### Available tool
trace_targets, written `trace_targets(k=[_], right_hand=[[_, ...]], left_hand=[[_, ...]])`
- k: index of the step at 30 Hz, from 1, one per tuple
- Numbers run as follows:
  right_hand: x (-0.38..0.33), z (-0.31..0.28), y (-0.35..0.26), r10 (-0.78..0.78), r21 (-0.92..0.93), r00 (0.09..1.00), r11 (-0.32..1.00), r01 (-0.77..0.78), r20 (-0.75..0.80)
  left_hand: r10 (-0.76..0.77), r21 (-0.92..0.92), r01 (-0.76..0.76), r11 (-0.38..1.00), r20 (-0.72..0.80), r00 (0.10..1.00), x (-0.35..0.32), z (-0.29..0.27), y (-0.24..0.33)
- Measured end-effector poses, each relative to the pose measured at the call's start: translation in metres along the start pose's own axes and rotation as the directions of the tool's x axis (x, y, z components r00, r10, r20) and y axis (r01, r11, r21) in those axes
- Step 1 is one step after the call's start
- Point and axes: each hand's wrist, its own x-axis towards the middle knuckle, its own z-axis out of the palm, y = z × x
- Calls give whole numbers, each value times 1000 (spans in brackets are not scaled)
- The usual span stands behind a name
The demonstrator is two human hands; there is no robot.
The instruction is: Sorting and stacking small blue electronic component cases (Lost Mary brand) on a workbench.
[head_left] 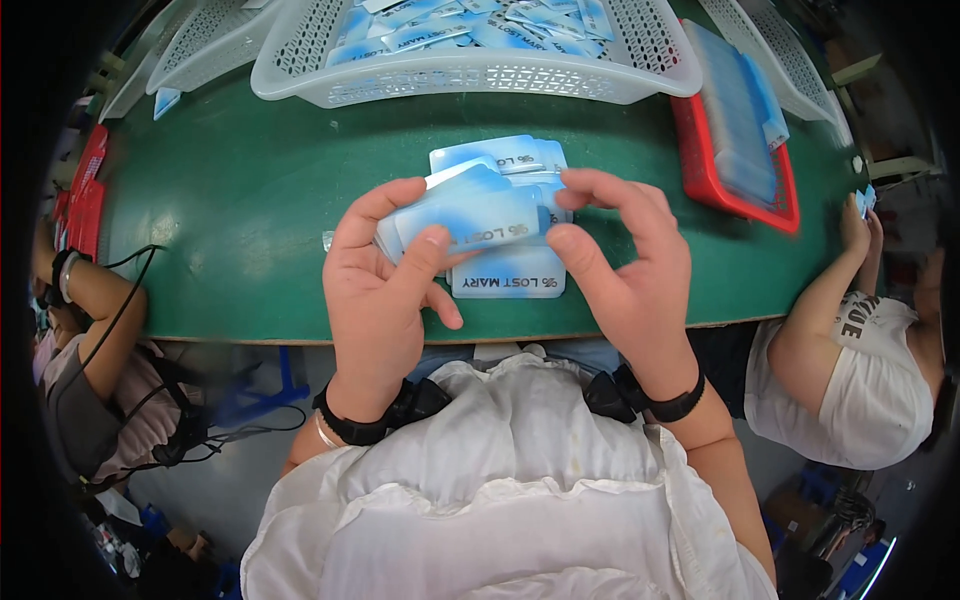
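Observation:
My left hand (pixel 380 265) grips a small fanned stack of blue-and-white cards (pixel 475 215), its thumb on top and its fingers curled behind. Close by the stack's right end is my right hand (pixel 635 250), thumb and forefinger apart, with nothing plainly held between them. Under and behind the held cards, a loose pile of similar cards (pixel 508 275) lies on the green table, partly hidden by my hands. Dark printing shows on the cards' faces.
Across the far side of the table (pixel 240 220) stands a white perforated basket (pixel 480 82) full of such cards. A red tray (pixel 700 170) holding stacked clear-and-blue pieces is at the right. Other people sit left and right; a hand (pixel 862 225) at right holds a small blue piece.

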Motion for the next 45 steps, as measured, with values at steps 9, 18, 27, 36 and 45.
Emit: trace_targets(k=[9,18,27,36,45], right_hand=[[14,-6,10,396,576,889,680,-453,232],[12,-7,10,402,567,882,678,-468,247],[10,-8,9,395,550,890,702,-453,228],[-7,-17,5,153,192,969,963,-190,196],[6,1,-1,-2,27,997,1000,0,82]], left_hand=[[-34,-191,29,981,-24,999,0,-1,2],[-34,-182,29,983,-23,999,-1,-3,-1],[-41,-181,37,983,-20,999,-1,-2,-1],[147,-204,-183,962,-181,972,2,-8,-4],[49,-105,-62,993,-118,992,0,0,-5]])
